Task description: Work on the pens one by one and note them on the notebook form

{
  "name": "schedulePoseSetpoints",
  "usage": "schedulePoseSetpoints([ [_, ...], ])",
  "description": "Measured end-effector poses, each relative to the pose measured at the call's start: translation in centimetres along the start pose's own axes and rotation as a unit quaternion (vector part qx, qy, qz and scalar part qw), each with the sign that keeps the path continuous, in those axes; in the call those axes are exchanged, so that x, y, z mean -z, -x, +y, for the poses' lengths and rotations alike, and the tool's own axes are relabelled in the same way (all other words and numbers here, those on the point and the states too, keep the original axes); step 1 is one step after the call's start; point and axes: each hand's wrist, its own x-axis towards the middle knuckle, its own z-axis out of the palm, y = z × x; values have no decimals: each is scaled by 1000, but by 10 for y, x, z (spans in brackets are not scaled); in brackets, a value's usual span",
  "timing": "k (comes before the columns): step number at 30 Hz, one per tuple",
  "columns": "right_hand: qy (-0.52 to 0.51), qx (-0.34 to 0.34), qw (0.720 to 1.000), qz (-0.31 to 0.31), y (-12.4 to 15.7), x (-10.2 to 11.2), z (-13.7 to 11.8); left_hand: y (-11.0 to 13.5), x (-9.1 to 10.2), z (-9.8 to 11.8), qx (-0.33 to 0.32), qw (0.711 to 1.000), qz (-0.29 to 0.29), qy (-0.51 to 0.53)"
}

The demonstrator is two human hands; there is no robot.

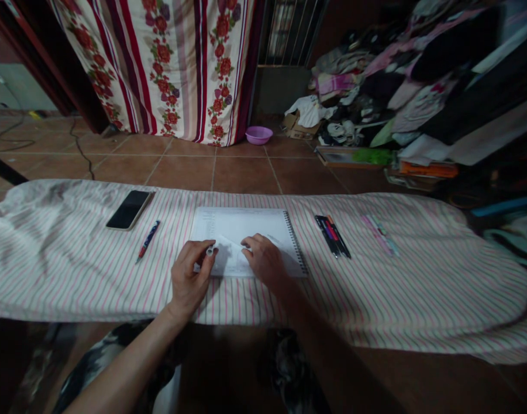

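Note:
A white spiral notebook [255,221] lies open on the striped cloth in front of me, its wire binding on the right. Over its lower left part, my left hand [191,273] pinches a small white ring-shaped thing [210,250] between thumb and fingers; its exact kind is too small to tell. My right hand [263,259] rests on the page with fingers curled and thumb near the index finger. Whatever may be between those fingertips is hard to make out. Shadows of both hands fall on the paper between them.
Left of the notebook lie a phone [129,210] and a dark blue and red pen [148,240]. To its right are several dark pens [332,236] and some pastel pens [381,234]. Beyond the cloth-covered surface [419,287] stand a purple basin [259,135] and heaped clothes [375,86].

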Motion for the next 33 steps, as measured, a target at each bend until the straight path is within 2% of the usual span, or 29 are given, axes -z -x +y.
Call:
schedulePoseSetpoints([
  [14, -4, 7, 1000, 10, 0, 0, -3, -2, -6, -5, 31, 999, -8, 4],
  [22, -95, -21, 995, 27, -3, 4, -6, -2, -10, -7, 41, 999, -15, 2],
  [33, -243, 15, 969, 50, -6, 0, -2, -4, -14, -2, 53, 998, -20, 17],
])
